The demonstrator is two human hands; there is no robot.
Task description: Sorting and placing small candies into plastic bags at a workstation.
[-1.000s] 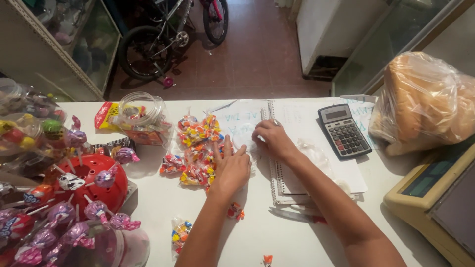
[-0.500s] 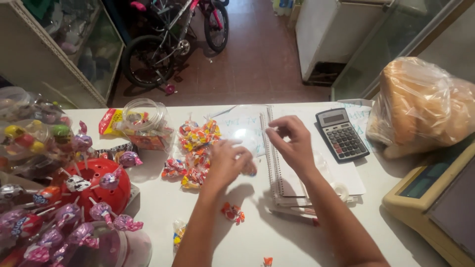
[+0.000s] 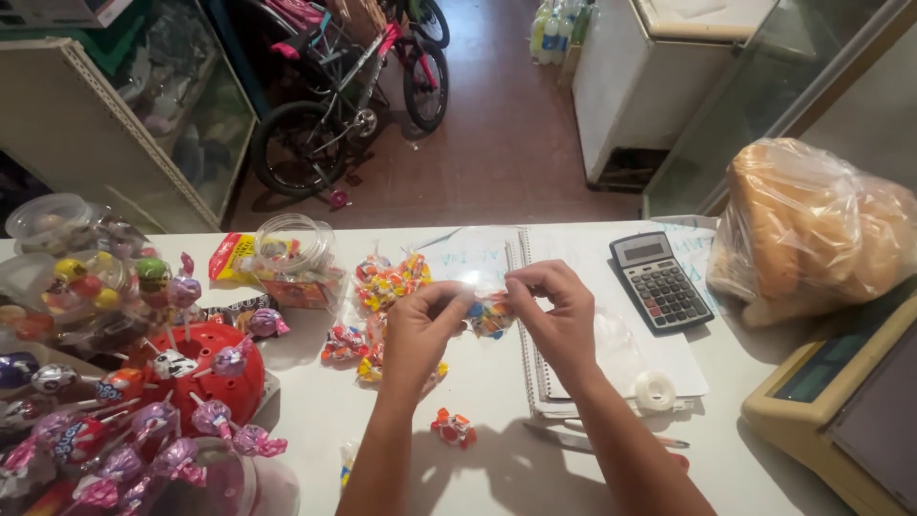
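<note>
nearest, close to the desk (image 3: pixel 478 420)'s front edge, one small red candy packet (image 3: pixel 455 428) lies loose between the forearms; a sweep of an arm could knock it off. a pen (image 3: pixel 583 441) lies just beside the right forearm, and it could roll the same way.

above it, mid-desk, both hands meet. the left hand (image 3: pixel 420 330) and right hand (image 3: pixel 554 311) are each closed in a pinch on a small clear bag (image 3: pixel 489 308) with coloured candies inside, held just off the desk beside the notebook (image 3: pixel 573 287)'s spiral edge. the grip looks thin, so if a finger slips the bag could tip and spill candies.

left of the hands, filled candy bags (image 3: pixel 382 287) lie in a loose heap; the left elbow could scatter them. the red lollipop stand (image 3: pixel 205 368) crowds the left edge. toward the back edge sits a calculator (image 3: pixel 659 282), clear of the hands.
</note>
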